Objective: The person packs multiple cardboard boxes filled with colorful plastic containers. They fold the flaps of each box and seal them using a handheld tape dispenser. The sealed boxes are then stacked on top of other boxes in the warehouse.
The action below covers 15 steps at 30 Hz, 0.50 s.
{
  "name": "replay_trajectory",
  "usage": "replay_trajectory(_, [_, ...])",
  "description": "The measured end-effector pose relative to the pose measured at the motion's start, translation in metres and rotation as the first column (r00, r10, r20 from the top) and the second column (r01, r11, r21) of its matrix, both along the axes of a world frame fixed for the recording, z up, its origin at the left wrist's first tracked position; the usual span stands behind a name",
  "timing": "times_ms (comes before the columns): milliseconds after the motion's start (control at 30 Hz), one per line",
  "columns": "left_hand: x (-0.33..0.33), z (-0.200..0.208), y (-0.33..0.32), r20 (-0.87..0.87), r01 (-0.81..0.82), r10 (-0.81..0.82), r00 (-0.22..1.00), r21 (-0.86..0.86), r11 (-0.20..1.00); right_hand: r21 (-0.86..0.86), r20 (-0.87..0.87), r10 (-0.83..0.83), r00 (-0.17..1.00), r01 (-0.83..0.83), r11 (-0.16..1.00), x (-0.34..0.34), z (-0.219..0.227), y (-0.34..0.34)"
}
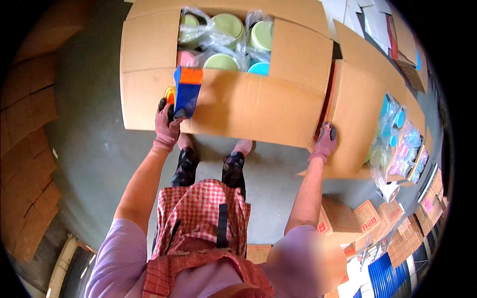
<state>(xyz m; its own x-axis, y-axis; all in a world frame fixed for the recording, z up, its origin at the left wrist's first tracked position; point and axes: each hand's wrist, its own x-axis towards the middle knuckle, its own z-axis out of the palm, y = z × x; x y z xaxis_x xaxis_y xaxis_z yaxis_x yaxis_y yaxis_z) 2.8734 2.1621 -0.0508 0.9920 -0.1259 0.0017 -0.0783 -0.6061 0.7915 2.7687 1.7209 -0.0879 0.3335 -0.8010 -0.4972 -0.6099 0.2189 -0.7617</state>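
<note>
Gripping the blue-and-orange tape dispenser (188, 94) in the fingers (162, 105) of the left hand (167, 125), over the near flap (258, 105) of the open carton (151, 47)! Touching the neighbouring carton (355, 116) with the right hand (324, 143); can't tell whether gripping or just resting.

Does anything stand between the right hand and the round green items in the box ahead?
Yes: a cardboard flap lies between the right hand and the round green items, and clear plastic partly covers them.

The gloved left hand (168, 124) holds a blue-and-orange tape dispenser (188, 94) over an open carton (263, 102) of bagged containers (227, 26); the right hand (324, 142) is at an adjacent carton (357, 119).
</note>
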Motion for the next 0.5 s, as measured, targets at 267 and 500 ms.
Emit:
replay_trajectory(267, [-0.004, -0.018, 0.025, -0.258, -0.087, 0.016, 0.966, -0.265, 0.960, -0.029, -0.565, 0.124, 0.816, -0.169, 0.985, -0.026, -0.006, 0.020])
replay_trajectory(500, [0.001, -0.007, 0.070, -0.420, -0.289, 0.151, 0.895, -0.287, 0.913, 0.038, -0.072, -0.102, 0.992, 0.105, 0.994, -0.173, 0.001, 0.198])
